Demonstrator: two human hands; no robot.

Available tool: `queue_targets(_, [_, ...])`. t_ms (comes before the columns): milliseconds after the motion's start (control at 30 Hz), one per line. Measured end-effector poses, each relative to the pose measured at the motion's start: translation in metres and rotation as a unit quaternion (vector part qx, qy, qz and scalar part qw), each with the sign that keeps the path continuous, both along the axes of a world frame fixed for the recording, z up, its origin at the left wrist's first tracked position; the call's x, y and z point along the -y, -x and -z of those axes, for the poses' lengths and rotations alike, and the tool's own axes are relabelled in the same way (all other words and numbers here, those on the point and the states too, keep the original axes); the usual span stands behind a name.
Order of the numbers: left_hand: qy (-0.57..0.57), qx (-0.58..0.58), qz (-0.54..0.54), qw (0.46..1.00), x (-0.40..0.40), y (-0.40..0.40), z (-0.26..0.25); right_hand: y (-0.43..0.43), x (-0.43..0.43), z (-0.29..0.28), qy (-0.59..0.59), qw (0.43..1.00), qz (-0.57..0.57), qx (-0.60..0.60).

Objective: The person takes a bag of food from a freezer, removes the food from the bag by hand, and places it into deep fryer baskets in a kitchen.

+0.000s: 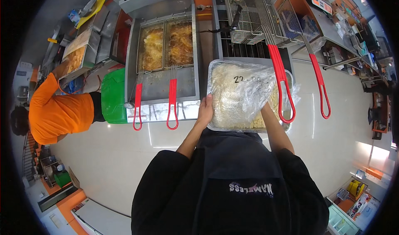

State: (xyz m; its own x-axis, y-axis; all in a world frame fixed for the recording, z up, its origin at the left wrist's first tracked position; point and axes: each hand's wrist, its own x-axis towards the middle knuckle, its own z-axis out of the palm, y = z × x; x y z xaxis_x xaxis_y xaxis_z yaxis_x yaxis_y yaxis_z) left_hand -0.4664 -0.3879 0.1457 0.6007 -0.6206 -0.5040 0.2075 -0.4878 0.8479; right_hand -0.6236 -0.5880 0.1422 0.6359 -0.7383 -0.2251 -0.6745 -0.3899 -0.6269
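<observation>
Before me is a clear plastic tray (pixel 210 76) of pale, crumb-like food, with plastic film (pixel 241 91) bearing handwriting over most of it. My left hand (pixel 205 110) grips the tray's left rim. My right hand (pixel 267 109) reaches under the film at the right; its fingers are hidden, so whether they hold anything does not show. A long red fryer-basket handle (pixel 282 85) passes over the tray's right part. To the left, two wire baskets of food fry in bubbling oil (pixel 180 44), their red handles (pixel 172 101) pointing towards me.
Empty wire baskets (pixel 246 19) and black tongs (pixel 235 19) sit over a grate at the upper right. A green bin (pixel 113 94) stands left of the fryer (pixel 162 82). A co-worker in orange (pixel 62 110) bends over a metal container (pixel 90 52) at the left.
</observation>
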Motion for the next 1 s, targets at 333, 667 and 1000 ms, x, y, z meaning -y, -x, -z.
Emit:
queue_targets(333, [0.014,0.012,-0.009,1.0,-0.002,-0.003,0.014,0.015,0.005,0.0,-0.081,0.995,0.015,0.06])
queue_targets(667, [-0.013,0.061,0.021,0.998,0.004,0.0,-0.011,0.101,-0.021,-0.017,-0.35,0.779,0.322,0.409])
queue_targets(1000, [-0.008,0.001,0.028,1.0,0.005,0.0,-0.007,0.139,-0.028,-0.048,0.04,0.985,0.062,0.155])
